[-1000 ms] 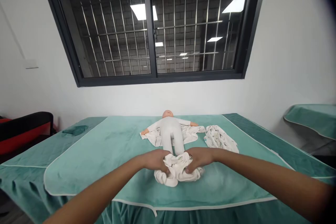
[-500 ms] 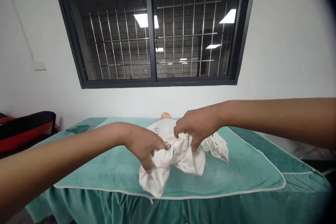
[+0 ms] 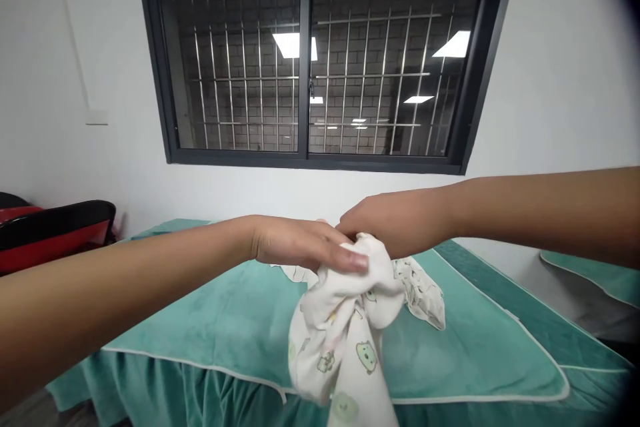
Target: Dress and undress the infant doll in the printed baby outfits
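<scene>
A white baby garment (image 3: 345,327) printed with green cartoon animals hangs bunched in front of me, above the near edge of the bed. My left hand (image 3: 300,243) grips its top, the thumb pressed over the cloth. Close beside it, my right hand (image 3: 385,223) is closed at the gathered upper end of the same garment, most of its fingers hidden. A second crumpled white cloth (image 3: 425,297) lies on the green mat to the right. Some white fabric (image 3: 297,273) shows behind my left wrist. The doll beyond is almost wholly covered by my hands.
The bed carries a green mat (image 3: 210,320) with white piping over a darker green skirted cover (image 3: 165,390). A red and black chair (image 3: 60,230) stands at the left. Behind the bed is a white wall with a barred, dark-framed window (image 3: 310,160).
Both hands have drawn together and lifted the garment toward me, so it now hangs down in folds. The doll's head, visible before, is now nearly hidden. The view has shifted slightly.
</scene>
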A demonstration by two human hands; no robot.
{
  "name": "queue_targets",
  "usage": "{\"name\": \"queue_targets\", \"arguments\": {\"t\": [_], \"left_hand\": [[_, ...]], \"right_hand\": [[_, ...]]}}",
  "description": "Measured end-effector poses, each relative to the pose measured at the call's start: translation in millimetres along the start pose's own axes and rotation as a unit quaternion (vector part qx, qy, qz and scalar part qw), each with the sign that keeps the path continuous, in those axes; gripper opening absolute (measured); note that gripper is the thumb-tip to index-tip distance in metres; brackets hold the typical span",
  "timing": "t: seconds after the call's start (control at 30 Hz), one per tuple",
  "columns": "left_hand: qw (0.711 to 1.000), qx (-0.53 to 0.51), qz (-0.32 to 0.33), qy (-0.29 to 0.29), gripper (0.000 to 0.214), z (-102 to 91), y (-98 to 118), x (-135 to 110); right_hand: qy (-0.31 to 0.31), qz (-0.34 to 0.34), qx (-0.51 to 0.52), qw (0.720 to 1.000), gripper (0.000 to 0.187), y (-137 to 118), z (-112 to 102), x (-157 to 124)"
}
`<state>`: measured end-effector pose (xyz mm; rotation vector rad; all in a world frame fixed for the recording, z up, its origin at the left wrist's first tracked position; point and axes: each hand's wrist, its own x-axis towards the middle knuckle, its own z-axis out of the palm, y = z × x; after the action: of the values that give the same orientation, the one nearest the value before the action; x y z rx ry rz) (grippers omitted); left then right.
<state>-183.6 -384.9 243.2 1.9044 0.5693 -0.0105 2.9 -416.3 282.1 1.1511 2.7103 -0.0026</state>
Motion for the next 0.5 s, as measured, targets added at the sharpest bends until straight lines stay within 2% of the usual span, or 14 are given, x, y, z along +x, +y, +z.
{"name": "queue_targets", "arguments": {"t": [0.13,0.27,0.5], "left_hand": [[0.995,-0.090,0.032,0.024,0.052,-17.6,-28,22],[0.996,-0.081,0.015,0.039,0.036,-38.2,-45,39],[0.998,-0.012,0.005,0.068,0.025,-73.0,-41,44]], "right_hand": [[0.064,0.027,0.053,0.996,0.009,31,9,12],[0.089,0.060,0.138,0.985,0.019,58,14,22],[0.102,0.051,0.204,0.972,0.024,87,14,40]]}}
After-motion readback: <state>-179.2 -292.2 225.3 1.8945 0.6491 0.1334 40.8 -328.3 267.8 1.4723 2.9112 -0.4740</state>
